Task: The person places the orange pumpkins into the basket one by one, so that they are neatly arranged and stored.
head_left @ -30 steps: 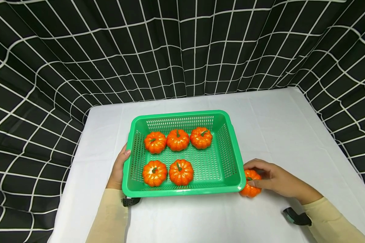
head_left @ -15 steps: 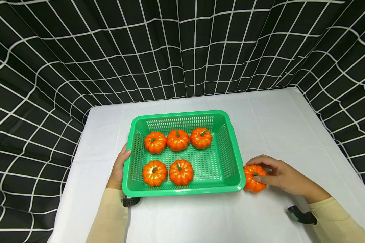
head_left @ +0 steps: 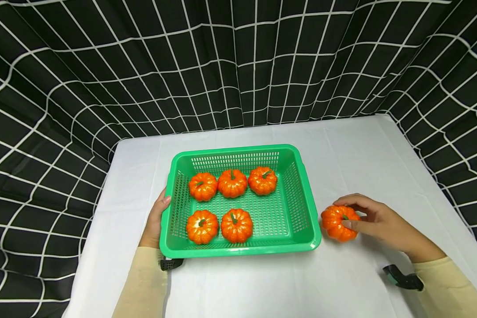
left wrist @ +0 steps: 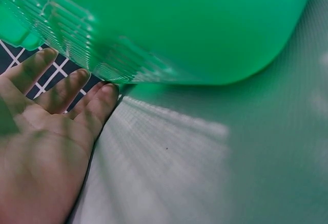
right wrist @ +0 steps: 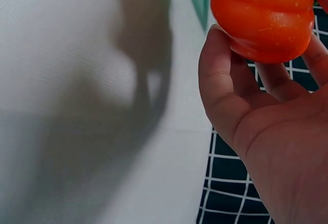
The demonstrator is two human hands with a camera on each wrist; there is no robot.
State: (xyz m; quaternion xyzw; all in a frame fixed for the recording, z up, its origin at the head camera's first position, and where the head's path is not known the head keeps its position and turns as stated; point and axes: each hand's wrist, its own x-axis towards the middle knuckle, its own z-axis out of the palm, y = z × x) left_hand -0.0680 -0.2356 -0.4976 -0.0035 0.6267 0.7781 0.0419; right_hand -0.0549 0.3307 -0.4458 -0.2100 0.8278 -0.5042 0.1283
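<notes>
A green plastic basket (head_left: 238, 252) with slotted walls holds several small orange pumpkins, one of them a pumpkin (head_left: 236, 225) in the front row. At the basket's left side my left hand (head_left: 155, 221) holds on, thumb over the rim; in the left wrist view its fingers (left wrist: 97, 101) reach up against the outer wall, with the thumb hidden. Right of the basket, my right hand (head_left: 375, 223) grips another orange pumpkin (head_left: 337, 224) by its side, thumb near the green stem. The right wrist view shows this pumpkin (right wrist: 264, 19) between thumb and fingers, its shadow on the cloth.
A white cloth (head_left: 262, 287) covers the table under the basket. Black curtains (head_left: 238, 66) with white grid lines stand at the back and both sides. Three pumpkins sit in the basket's back row, two in the front.
My right hand has moved right and away from me with the pumpkin, from partly behind the basket's front right corner to just beside it. The left hand and basket stay put.
</notes>
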